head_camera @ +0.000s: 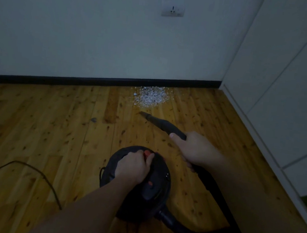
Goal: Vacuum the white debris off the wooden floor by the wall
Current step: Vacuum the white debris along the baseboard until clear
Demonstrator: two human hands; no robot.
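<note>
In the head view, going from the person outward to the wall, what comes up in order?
Left hand on the black vacuum body → right hand gripping the nozzle wand → nozzle tip → white debris → black baseboard → wall socket.

I see a knotty, lightly glossy wooden floor [55, 126]; on it, white debris [150, 96] looks gritty, and the vacuum body [153, 190] beside looks matt black plastic.
</note>
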